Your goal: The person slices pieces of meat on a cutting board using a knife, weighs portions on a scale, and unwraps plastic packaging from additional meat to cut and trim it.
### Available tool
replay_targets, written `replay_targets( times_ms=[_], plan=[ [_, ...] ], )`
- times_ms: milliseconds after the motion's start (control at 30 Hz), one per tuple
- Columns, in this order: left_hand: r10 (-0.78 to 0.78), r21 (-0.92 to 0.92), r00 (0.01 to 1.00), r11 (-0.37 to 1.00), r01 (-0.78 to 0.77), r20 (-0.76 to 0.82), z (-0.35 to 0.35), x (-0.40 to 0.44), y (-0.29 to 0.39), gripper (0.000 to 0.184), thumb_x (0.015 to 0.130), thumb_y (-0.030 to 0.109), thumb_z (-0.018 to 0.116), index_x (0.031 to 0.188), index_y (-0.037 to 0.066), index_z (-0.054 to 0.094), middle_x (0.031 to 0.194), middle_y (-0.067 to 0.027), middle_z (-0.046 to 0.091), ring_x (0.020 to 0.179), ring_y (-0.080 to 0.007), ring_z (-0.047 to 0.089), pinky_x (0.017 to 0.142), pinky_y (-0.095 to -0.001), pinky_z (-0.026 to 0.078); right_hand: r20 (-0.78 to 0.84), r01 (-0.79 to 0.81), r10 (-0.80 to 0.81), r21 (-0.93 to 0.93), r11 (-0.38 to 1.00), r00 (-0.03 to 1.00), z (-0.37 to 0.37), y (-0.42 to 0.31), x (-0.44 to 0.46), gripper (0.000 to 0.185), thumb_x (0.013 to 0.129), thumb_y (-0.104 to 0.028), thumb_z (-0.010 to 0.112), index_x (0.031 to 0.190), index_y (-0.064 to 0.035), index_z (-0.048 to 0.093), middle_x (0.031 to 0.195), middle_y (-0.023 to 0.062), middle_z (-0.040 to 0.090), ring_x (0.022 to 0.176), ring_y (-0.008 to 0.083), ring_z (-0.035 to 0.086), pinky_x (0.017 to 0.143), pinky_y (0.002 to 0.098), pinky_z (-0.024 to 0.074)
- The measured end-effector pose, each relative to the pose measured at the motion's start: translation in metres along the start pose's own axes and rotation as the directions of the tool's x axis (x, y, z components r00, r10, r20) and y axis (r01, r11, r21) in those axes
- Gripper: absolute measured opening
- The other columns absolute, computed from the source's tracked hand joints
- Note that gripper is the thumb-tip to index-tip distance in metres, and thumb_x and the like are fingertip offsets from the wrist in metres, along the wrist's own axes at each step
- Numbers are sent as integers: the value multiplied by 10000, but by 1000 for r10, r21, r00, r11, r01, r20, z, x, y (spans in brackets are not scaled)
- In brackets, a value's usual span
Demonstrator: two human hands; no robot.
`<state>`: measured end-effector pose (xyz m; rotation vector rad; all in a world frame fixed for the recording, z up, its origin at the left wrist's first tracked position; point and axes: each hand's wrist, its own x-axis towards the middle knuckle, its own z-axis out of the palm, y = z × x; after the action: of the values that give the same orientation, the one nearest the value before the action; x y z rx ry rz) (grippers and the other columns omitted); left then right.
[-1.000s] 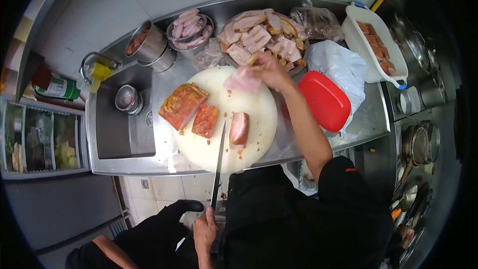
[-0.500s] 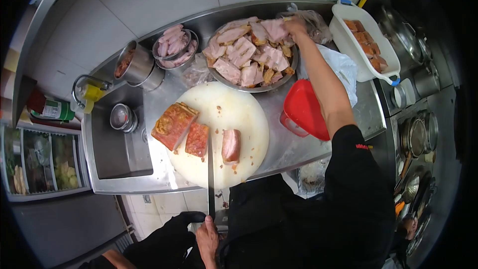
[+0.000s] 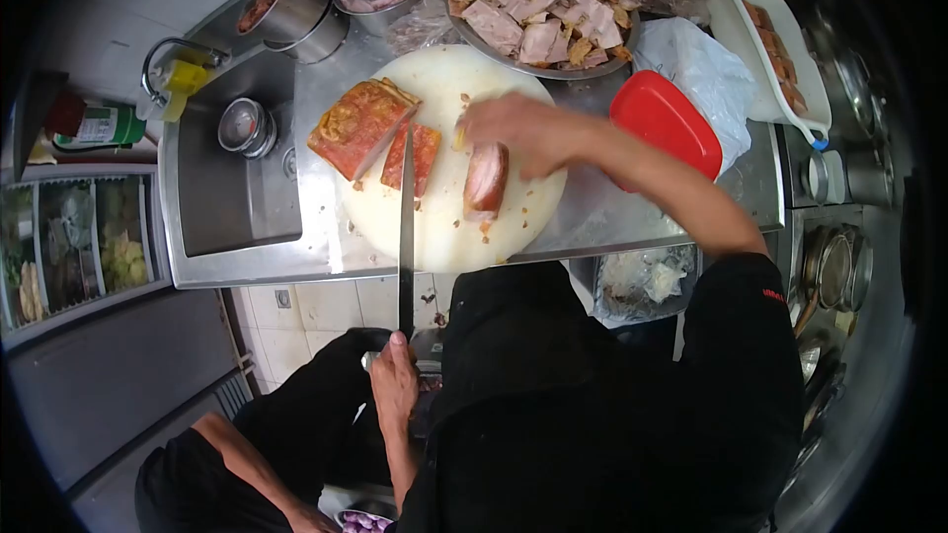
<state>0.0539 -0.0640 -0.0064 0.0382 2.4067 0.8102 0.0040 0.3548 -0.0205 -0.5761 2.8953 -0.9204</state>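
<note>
My left hand point(image 3: 395, 382), closed, grips a long knife point(image 3: 406, 237) at the bottom centre. The blade points up over the round white cutting board point(image 3: 444, 237), its tip beside a narrow block of roast pork belly point(image 3: 413, 160). Left of that lies a bigger browned slab point(image 3: 360, 128). My right hand point(image 3: 518, 133), smeared by motion, is over the board just above a separate pork piece point(image 3: 486, 183). A small yellowish bit shows by its fingertips; whether it is held is unclear. A steel bowl point(image 3: 553, 72) heaped with pork slices point(image 3: 538, 0) stands behind the board.
A red plastic container point(image 3: 667, 123) and a white bag point(image 3: 701, 74) are on the right, by a white tub point(image 3: 736, 10) of browned pieces. Left are a sink point(image 3: 237, 227) and steel pots point(image 3: 306, 35). Another person's forearm point(image 3: 252, 464) shows at lower left.
My right hand has moved from the bowl of slices down to the board. My left hand still holds the knife. The view has tilted downward, so the counter appears higher.
</note>
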Motion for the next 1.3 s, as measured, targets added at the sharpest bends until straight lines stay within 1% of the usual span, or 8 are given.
replay_targets(
  times_ms=[133,233,333,600,700,933,1067,1300],
  plan=[
    [73,-23,997,997,-73,-22,-16,4,-12,690,1037,544,361,736,-56,523,559,-120,452,541,-209,442,542,-397,387,270,-116,116,-15,993,956,37,-1,28,689,547,-141,843,1194,-37,633,1151,147,649,1074,317,619,897,394,498],
    [63,-68,998,996,-64,-18,-26,-1,-31,674,1041,525,372,736,-58,516,558,-104,440,543,-199,433,536,-392,374,434,-542,381,346,766,816,14,11,30,619,574,-101,843,1152,-7,641,1112,185,651,1033,321,630,863,391,502],
    [17,-133,1000,991,-18,-7,-32,-8,-45,665,1041,518,376,735,-56,512,566,-101,434,550,-189,423,535,-396,365,329,-616,521,393,683,788,8,20,25,705,601,-172,856,1235,3,603,1118,212,651,1025,332,638,900,383,506],
    [126,-178,992,976,-128,-21,-33,0,-77,666,1038,522,386,709,-48,487,561,-66,418,555,-153,389,518,-367,331,-205,-553,518,-187,812,830,73,-9,34,629,560,-189,805,1143,-51,613,1110,146,635,1084,351,588,921,445,509],
    [161,-224,987,963,-153,20,-34,4,-76,659,1037,523,397,689,-29,481,556,-36,408,536,-128,372,493,-337,311,-177,-646,621,-183,741,763,73,-24,31,577,561,-187,807,1091,-45,629,1117,145,638,1083,357,593,890,445,527],
    [191,-271,981,946,-178,22,-36,0,-75,631,1034,533,408,682,12,467,557,-4,399,493,-102,369,453,-302,280,-722,-656,430,-44,753,542,16,-42,-64,615,536,-248,843,1107,-98,670,1040,167,690,989,335,666,834,434,554],
    [216,-255,976,944,-208,3,-36,1,-84,645,1029,552,398,685,11,473,561,-8,401,492,-103,368,454,-300,278,-698,-899,673,96,427,245,-38,-50,-124,754,501,-292,849,1181,-43,638,1075,186,694,1035,343,660,916,413,533],
    [216,-308,976,931,-195,36,-36,3,-88,626,1028,555,402,695,27,444,569,4,370,495,-98,351,455,-288,268,-597,-945,792,173,279,125,-13,1,-172,788,502,-281,843,1232,-67,635,1194,153,679,1122,316,637,962,397,519]
  ],
)
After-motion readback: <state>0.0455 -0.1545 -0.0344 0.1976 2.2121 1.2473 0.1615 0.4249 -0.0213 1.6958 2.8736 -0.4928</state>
